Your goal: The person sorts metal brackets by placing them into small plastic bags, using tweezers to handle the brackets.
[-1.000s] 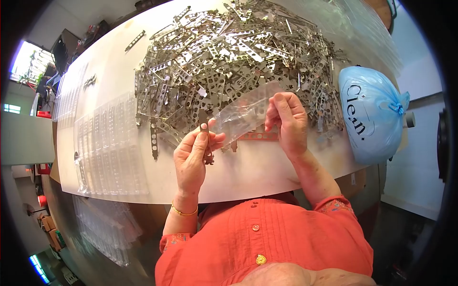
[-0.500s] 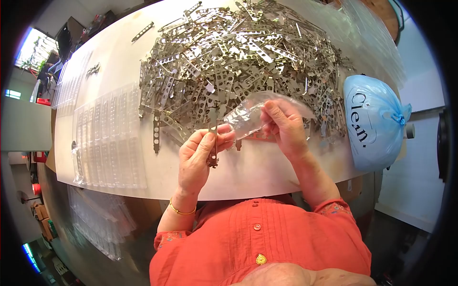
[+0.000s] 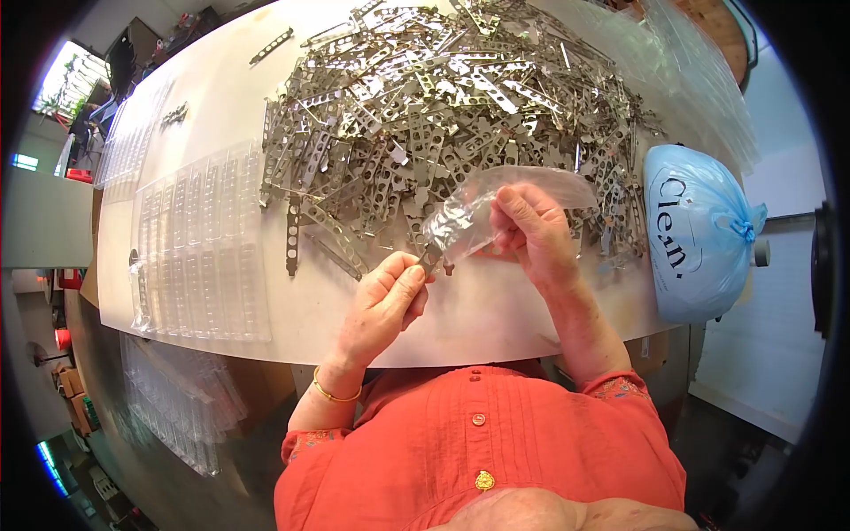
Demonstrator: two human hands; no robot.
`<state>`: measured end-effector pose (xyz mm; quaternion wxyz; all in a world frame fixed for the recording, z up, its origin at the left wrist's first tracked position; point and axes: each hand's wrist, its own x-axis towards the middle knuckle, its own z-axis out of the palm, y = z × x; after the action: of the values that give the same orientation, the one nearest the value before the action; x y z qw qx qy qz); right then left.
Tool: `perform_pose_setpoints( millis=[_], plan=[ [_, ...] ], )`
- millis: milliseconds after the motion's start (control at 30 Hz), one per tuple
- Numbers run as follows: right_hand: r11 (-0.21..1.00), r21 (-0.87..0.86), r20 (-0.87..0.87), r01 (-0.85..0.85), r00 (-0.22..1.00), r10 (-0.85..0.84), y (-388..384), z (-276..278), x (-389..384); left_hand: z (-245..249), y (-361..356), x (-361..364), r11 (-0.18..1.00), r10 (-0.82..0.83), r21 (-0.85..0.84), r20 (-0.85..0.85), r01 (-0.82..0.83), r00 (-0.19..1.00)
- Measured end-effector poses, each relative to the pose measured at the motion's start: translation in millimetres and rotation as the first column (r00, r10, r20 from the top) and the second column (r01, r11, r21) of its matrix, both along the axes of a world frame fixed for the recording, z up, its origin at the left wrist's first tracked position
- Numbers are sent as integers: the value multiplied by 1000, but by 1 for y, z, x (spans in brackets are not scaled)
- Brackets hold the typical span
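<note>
My left hand (image 3: 382, 303) is closed, thumb pressed over the end of a flat perforated metal strip (image 3: 429, 258). The strip's far end meets the clear plastic bag (image 3: 465, 217); how much of it lies inside is hard to see through the shiny film. My right hand (image 3: 537, 232) pinches the bag between thumb and fingers, and the film stretches to both sides of it. Just beyond both hands spreads a large heap of similar metal strips (image 3: 398, 106).
Clear plastic trays (image 3: 199, 257) lie on the white table (image 3: 301, 327) at the left. A tied blue bag (image 3: 695, 234) marked "Clean." stands at the right edge. Clear plastic sheeting (image 3: 673, 71) covers the far right. More clear trays (image 3: 181, 398) sit below the table.
My left hand has moved up and right, bringing the metal strip from upright beside the bag to the bag's end. The right hand has barely moved and still pinches the bag.
</note>
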<state>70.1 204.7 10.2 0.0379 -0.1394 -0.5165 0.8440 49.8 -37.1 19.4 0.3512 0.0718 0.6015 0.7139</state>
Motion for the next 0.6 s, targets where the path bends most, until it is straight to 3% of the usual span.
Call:
perform_pose_setpoints(
  millis=[67, 333, 467, 600],
  plan=[
    [995, 48, 70, -87, 994, 84, -2, 5, 2, -2, 1, 1, 1000, -19, -11, -23, 19, 1000],
    [943, 216, -15, -251, 965, 261, -10, 3, 6, -3, 4, 2, 992, 16, -115, -227, -43, 974],
    [901, 181, 41, -394, 919, 393, -4, -5, 7, -2, 7, 2, 1000, -24, -3, -161, 23, 987],
    [866, 130, 106, -483, 875, 472, -10, 8, 10, -12, 14, 5, 999, -46, -37, -204, 39, 978]
  ],
)
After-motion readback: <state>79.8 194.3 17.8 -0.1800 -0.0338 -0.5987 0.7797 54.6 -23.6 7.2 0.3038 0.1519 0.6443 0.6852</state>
